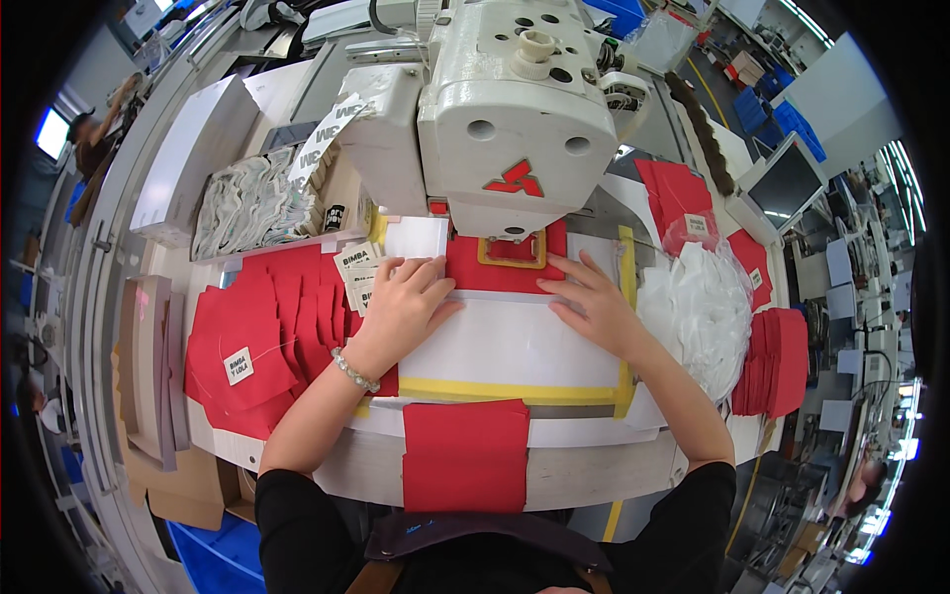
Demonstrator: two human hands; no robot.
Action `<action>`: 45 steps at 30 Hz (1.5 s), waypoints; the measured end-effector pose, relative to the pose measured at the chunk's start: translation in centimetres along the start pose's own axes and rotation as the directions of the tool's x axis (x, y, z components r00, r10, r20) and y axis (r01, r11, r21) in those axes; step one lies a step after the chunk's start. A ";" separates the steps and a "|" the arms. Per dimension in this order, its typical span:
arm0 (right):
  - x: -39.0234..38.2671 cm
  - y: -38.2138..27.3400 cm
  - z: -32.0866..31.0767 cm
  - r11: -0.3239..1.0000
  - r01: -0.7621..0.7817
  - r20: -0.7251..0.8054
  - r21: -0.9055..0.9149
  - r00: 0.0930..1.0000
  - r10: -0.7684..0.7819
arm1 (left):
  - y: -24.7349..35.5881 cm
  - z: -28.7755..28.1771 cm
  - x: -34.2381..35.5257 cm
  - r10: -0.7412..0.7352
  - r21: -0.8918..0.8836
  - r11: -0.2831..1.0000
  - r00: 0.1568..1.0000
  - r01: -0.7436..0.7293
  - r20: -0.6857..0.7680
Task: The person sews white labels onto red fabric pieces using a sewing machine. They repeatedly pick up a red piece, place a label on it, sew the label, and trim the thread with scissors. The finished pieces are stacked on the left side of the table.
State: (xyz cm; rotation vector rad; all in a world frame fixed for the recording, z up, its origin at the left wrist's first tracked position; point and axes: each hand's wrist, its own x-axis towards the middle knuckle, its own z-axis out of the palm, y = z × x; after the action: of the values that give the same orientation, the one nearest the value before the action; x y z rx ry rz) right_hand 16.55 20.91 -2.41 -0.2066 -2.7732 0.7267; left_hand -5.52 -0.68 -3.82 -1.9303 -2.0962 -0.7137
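Left hand point(408, 297) and right hand point(594, 302), both open, fingertips at opposite sides of the red fabric piece point(510, 281) beneath the sewing machine head point(520, 129); far left, a shallow box point(287, 246) containing crumpled whitish material point(247, 208).

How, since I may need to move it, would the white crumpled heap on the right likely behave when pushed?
The white heap would probably squash, not slide as a block: its surface is loose folds. Its layers look thin, so it seems light for its bulk. Pushed right, it might nudge the nearby red stack.
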 end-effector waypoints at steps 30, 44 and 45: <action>-1.9 0.5 -0.2 0.856 0.169 -0.019 -0.489 0.979 -0.204 | 0.7 0.3 0.0 -0.004 0.173 0.985 0.997 -0.010 0.081; -2.6 0.1 -0.2 0.862 0.139 0.010 -0.487 0.988 -0.153 | 1.0 0.0 -0.5 0.100 0.315 0.940 0.989 -0.130 0.111; -2.6 0.1 -0.2 0.863 0.142 0.011 -0.486 0.988 -0.156 | 1.0 0.0 -0.6 0.095 0.311 0.942 0.989 -0.126 0.113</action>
State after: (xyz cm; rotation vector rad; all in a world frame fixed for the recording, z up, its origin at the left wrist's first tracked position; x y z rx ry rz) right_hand 19.06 20.54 -2.86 -0.0922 -2.8515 -0.0260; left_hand -4.49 -1.17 -3.85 -1.9124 -1.9892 -0.2442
